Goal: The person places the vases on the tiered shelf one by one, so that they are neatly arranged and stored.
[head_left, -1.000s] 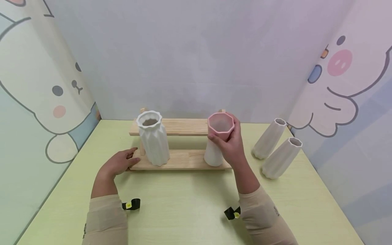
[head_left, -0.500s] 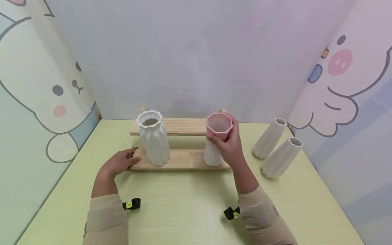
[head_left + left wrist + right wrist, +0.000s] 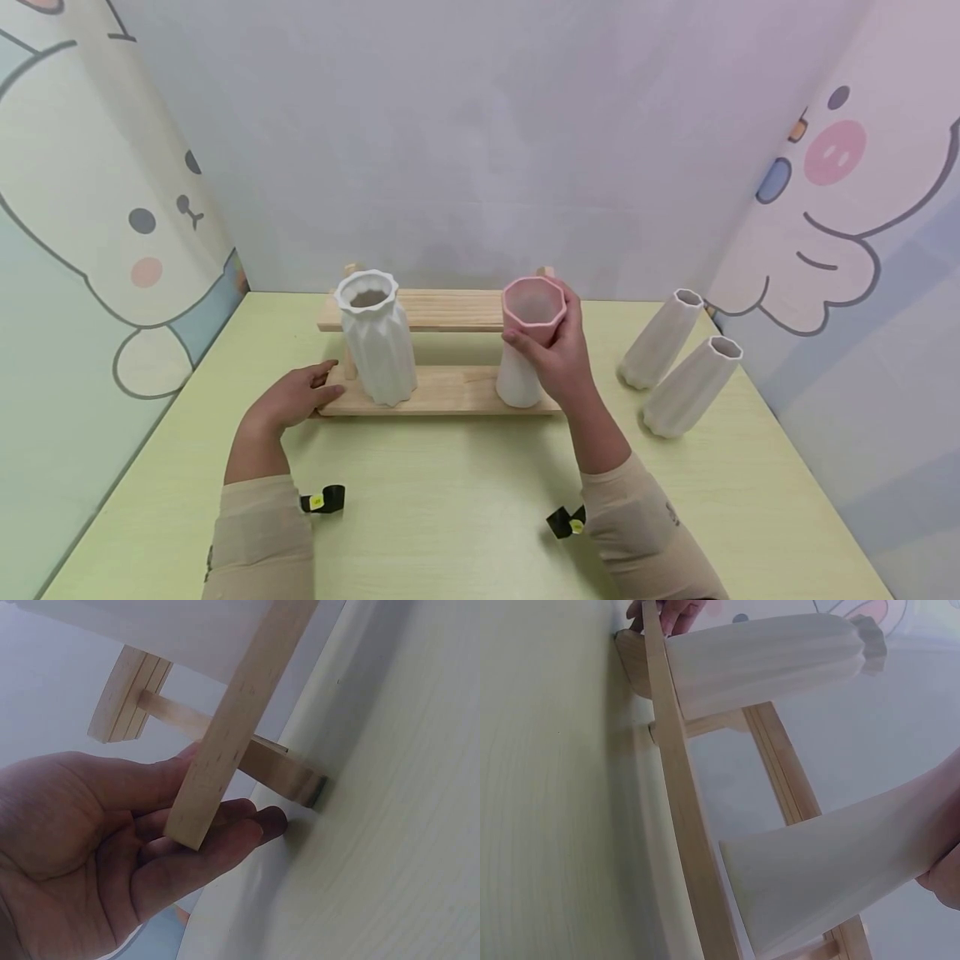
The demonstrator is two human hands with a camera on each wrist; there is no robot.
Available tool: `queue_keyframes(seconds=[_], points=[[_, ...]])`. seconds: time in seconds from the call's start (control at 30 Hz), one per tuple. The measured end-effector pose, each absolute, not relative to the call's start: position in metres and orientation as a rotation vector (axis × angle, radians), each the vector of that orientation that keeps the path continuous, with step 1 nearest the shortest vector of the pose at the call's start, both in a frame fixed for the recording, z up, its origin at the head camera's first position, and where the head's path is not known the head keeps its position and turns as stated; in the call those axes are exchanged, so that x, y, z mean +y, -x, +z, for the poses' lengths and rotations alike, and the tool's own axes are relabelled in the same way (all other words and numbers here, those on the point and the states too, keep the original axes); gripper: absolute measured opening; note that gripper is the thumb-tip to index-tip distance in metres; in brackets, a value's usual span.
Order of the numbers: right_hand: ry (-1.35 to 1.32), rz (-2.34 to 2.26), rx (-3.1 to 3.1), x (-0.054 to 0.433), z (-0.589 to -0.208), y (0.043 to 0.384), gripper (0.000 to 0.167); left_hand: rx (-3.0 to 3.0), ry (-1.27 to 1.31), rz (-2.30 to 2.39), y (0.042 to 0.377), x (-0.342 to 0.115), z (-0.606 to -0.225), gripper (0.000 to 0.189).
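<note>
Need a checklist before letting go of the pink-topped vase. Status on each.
1. Left hand on lower board: ok, gripping its left end.
2. Right hand on pink-topped vase: ok, holding its upper part.
3. Vase base over the board: ok, toward its right end.
4. Base fully seated: cannot tell, contact isn't clear.
5. Pleated vase: ok, upright on the board.
6. Far white vase and near white vase: ok, off to the right.

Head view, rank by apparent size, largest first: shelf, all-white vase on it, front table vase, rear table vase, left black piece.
1. Shelf
2. All-white vase
3. Front table vase and rear table vase: look alike; nearness makes order unsure
4. Left black piece
</note>
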State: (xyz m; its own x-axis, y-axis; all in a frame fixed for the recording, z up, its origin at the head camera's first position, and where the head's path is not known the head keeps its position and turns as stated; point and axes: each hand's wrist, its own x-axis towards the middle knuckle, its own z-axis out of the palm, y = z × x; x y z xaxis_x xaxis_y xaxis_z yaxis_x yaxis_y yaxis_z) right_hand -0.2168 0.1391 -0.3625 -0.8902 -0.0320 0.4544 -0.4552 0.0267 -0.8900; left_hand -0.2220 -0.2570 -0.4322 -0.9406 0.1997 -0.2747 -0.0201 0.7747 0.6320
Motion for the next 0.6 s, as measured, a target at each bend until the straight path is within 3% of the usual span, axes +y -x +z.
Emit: queue_keyframes(seconds=[0.6], points=[[-0.482,1.923,-2.021,0.1369,-0.3660,0.2192,0.089,2.640,-0.140,0.946,0.2230,-0.2575,-0.4338,0.074]])
